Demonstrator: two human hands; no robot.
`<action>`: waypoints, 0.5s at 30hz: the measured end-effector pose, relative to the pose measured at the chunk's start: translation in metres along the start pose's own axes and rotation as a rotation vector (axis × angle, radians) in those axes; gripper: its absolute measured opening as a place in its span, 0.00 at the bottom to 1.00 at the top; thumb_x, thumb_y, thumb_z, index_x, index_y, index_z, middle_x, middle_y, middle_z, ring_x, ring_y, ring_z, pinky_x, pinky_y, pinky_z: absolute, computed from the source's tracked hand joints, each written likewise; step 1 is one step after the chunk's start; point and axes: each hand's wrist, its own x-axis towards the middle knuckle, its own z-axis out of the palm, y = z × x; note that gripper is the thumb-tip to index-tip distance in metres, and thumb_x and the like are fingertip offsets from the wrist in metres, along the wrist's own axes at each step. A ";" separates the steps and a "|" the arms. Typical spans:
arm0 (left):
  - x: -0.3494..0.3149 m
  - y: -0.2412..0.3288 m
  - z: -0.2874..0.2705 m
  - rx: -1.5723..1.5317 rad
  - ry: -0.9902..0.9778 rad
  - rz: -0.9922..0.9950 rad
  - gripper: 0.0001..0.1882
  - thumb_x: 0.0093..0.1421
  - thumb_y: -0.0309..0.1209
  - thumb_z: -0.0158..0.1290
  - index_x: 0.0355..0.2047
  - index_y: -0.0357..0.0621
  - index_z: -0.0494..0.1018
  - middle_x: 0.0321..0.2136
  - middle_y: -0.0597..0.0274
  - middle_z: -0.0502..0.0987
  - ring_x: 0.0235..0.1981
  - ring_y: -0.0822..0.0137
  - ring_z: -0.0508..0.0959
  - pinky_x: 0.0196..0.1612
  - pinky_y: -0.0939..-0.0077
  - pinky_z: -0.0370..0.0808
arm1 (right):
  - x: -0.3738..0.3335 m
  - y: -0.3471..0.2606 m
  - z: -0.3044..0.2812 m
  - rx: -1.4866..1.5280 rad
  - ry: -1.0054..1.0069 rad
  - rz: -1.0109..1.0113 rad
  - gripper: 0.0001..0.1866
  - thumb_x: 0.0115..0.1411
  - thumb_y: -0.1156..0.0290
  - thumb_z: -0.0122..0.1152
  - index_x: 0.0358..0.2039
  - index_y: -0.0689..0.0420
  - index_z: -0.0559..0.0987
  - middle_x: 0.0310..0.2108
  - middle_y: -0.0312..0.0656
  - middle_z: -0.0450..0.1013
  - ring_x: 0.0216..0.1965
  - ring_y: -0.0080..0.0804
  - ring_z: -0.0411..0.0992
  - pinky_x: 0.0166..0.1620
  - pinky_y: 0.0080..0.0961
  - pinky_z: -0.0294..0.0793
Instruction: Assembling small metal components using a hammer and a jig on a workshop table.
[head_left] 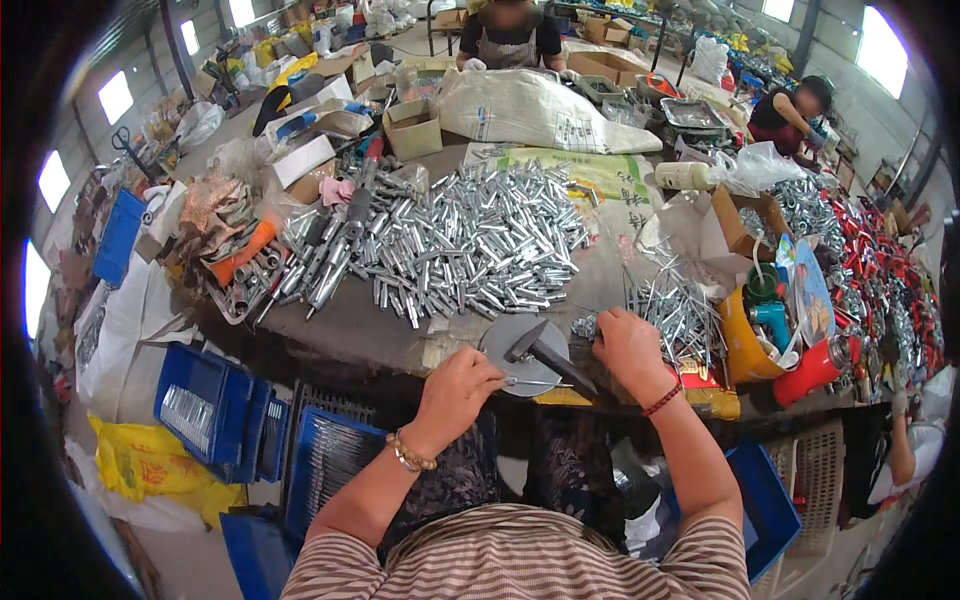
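Evidently the left hand (447, 392) pinches a thin metal rod (538, 382) by one end, fingertips together, its length extending rightward across the round plate (498, 346); the right hand's (630, 348) grip can't be told.

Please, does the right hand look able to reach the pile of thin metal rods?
Probably yes. The pile of thin metal rods lies close beside the right hand, with nothing visible between them; whether that hand already holds something is unclear.
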 end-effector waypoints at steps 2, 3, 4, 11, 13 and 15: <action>-0.001 0.001 -0.001 0.001 -0.003 -0.002 0.05 0.59 0.30 0.63 0.35 0.44 0.82 0.34 0.60 0.76 0.37 0.55 0.79 0.40 0.61 0.75 | -0.003 -0.002 -0.002 -0.019 -0.027 0.024 0.07 0.53 0.71 0.67 0.30 0.56 0.77 0.34 0.46 0.75 0.38 0.50 0.78 0.41 0.45 0.79; 0.000 0.001 -0.001 0.004 -0.011 -0.015 0.05 0.59 0.30 0.63 0.35 0.44 0.82 0.34 0.59 0.76 0.37 0.55 0.79 0.40 0.61 0.75 | -0.006 -0.003 -0.005 0.072 0.006 0.041 0.07 0.53 0.71 0.67 0.30 0.58 0.77 0.34 0.48 0.76 0.37 0.51 0.78 0.40 0.45 0.79; 0.000 0.001 -0.001 0.006 -0.020 -0.030 0.05 0.59 0.30 0.63 0.35 0.44 0.82 0.34 0.59 0.76 0.37 0.54 0.79 0.40 0.61 0.75 | -0.009 -0.005 -0.008 0.164 0.036 0.059 0.08 0.54 0.71 0.67 0.30 0.60 0.77 0.33 0.50 0.77 0.36 0.53 0.78 0.40 0.45 0.78; 0.002 -0.008 0.001 0.052 -0.009 0.009 0.06 0.60 0.31 0.62 0.36 0.44 0.82 0.34 0.57 0.75 0.37 0.53 0.79 0.40 0.61 0.76 | -0.022 -0.051 -0.031 0.742 0.005 0.250 0.12 0.55 0.72 0.69 0.32 0.65 0.75 0.26 0.53 0.75 0.27 0.54 0.73 0.36 0.41 0.74; 0.000 -0.010 0.002 0.073 -0.003 0.029 0.06 0.61 0.31 0.62 0.36 0.44 0.82 0.35 0.56 0.75 0.37 0.52 0.79 0.40 0.62 0.76 | -0.024 -0.068 -0.034 0.785 -0.054 0.245 0.13 0.54 0.72 0.70 0.33 0.65 0.76 0.29 0.51 0.75 0.29 0.52 0.72 0.36 0.37 0.73; 0.006 -0.006 0.001 0.067 0.000 0.049 0.06 0.61 0.30 0.61 0.37 0.44 0.81 0.36 0.56 0.75 0.37 0.52 0.79 0.40 0.62 0.76 | -0.024 -0.078 -0.018 0.796 0.048 0.126 0.12 0.54 0.72 0.70 0.34 0.65 0.77 0.33 0.50 0.75 0.33 0.51 0.73 0.38 0.37 0.73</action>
